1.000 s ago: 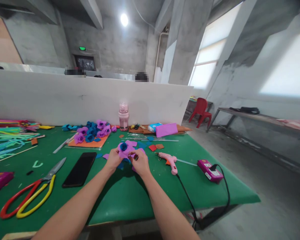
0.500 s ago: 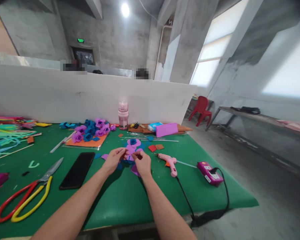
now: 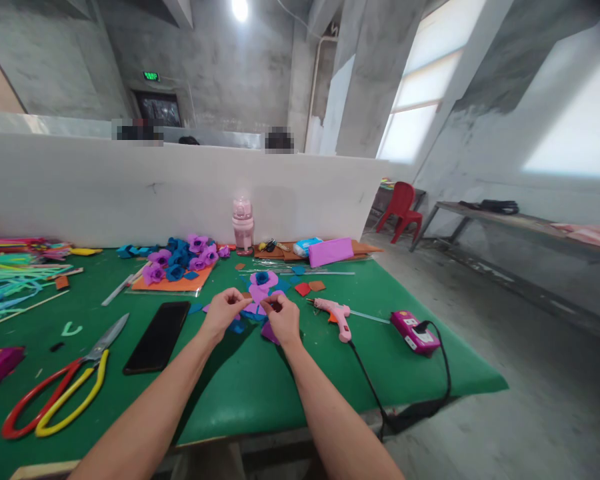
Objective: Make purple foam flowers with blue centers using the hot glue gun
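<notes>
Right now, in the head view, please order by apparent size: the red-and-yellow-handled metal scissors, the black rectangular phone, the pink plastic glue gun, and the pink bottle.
1. Scissors
2. Phone
3. Glue gun and bottle: too alike to rank.

– Can text be read?
– None: the green sign (image 3: 151,76) beyond the left hand (image 3: 225,313) is blurred; white marks (image 3: 411,339) on the purple box (image 3: 404,320) right of the right hand (image 3: 283,319) cannot be deciphered.

Craft workshop: glue gun (image 3: 333,310), scissors (image 3: 94,355), concrete walls (image 3: 230,83).
</notes>
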Available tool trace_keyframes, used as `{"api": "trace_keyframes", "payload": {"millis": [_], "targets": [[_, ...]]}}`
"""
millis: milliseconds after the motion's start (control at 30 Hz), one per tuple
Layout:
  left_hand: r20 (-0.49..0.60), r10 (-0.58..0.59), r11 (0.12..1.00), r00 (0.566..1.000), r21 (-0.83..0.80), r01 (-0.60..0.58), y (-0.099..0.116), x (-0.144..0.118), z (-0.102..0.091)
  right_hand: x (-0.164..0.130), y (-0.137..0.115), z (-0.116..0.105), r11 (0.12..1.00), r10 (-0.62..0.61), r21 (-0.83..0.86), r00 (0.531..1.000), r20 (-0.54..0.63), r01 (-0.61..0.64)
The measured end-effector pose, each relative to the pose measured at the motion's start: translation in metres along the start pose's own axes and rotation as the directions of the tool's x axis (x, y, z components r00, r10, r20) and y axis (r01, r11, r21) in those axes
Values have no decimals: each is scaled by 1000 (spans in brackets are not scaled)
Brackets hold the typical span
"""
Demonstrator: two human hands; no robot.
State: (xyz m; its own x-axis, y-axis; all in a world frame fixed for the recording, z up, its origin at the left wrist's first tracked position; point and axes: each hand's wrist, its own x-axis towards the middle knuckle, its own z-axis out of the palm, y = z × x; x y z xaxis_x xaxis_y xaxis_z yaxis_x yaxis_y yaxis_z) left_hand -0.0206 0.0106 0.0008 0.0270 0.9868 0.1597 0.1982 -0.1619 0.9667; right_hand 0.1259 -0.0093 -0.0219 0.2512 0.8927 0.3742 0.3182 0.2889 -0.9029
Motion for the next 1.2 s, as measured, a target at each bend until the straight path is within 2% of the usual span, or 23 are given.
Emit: {"api": "trace_keyframes", "payload": {"millis": [67, 133, 167, 233, 267, 333, 400, 467, 533, 633, 700, 833, 967, 1200], "targets": [[-49, 87, 980, 995, 182, -77, 9, -3, -2, 0, -1, 0, 1000, -3, -12, 1000, 3, 3], [-20, 173, 928, 985, 339, -156, 24, -7, -8, -1, -2, 0, 1000, -2, -20, 1000, 9, 3], [87, 222, 880, 971, 411, -238, 32, -9, -14, -1, -3, 0, 1000, -2, -21, 1000, 9, 2], [307, 225, 769, 925, 526, -362, 47, -12, -32, -2, -3, 0, 1000, -4, -17, 1000, 9, 4], [329, 208, 714, 921, 593, -373, 53, -13, -45, -2, -3, 0, 1000, -7, -12, 1000, 12, 7], [208, 207, 602, 956, 743, -292, 56, -14, -77, -2, -3, 1, 1000, -18, -7, 1000, 18, 18], [2, 160, 485, 987, 871, -80, 48, -14, -110, -3, -3, 1, 998, -54, -12, 998, 22, 54], [-144, 2, 337, 990, 932, 135, 33, -16, -136, -4, -3, 1, 995, -100, -24, 995, 18, 101], [-192, -132, 233, 972, 948, 219, 16, -19, -149, -5, -4, 1, 991, -129, -34, 992, 11, 129], [-111, -232, 219, 966, 962, 163, -3, -25, -144, -5, -6, 0, 993, -117, -33, 993, 16, 118], [-136, -250, 191, 958, 964, 187, -6, -28, -133, -5, -7, -1, 994, -100, -33, 995, 24, 100], [-225, -255, 159, 941, 950, 270, 0, -27, -118, -4, -9, -1, 994, -106, -31, 994, 14, 107], [-277, -268, 164, 923, 931, 327, 4, -22, -115, -5, -9, -1, 991, -131, -14, 991, 7, 131], [-286, -238, 180, 928, 926, 331, -2, -19, -114, -5, -12, -1, 993, -116, 5, 993, 7, 116]]}}
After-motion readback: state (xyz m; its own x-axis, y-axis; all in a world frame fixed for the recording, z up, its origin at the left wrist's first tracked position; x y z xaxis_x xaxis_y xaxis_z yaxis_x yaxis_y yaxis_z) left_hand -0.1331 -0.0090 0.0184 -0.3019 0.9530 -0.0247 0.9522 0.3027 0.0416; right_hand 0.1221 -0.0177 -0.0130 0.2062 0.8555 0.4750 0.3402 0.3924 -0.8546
